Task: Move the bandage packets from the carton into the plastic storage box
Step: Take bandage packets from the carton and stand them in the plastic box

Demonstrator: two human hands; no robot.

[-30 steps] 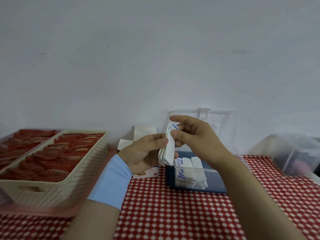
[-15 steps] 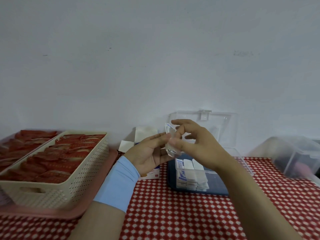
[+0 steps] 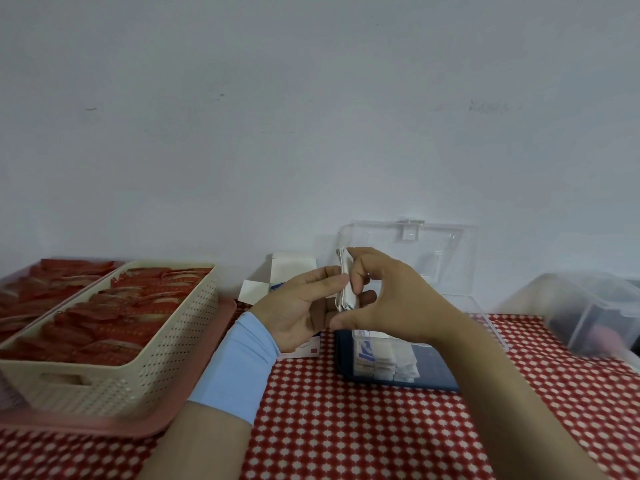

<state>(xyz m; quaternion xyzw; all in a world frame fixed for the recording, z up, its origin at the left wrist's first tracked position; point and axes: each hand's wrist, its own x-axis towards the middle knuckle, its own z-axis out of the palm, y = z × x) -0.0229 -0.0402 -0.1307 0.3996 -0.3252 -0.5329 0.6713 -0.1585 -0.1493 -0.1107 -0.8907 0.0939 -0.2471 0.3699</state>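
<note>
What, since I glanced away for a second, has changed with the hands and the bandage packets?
The right hand regripped the bandage packets: from pinching the top end to spanning the stack, forefinger on top, thumb underneath. The left hand still holds them from the side, above the plastic storage box. The carton and the packets in the box stayed put.

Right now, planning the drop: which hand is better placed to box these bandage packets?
Right hand: both pinch the bandage packets, but it hangs over the clear box; the left hand is over the carton.
</note>
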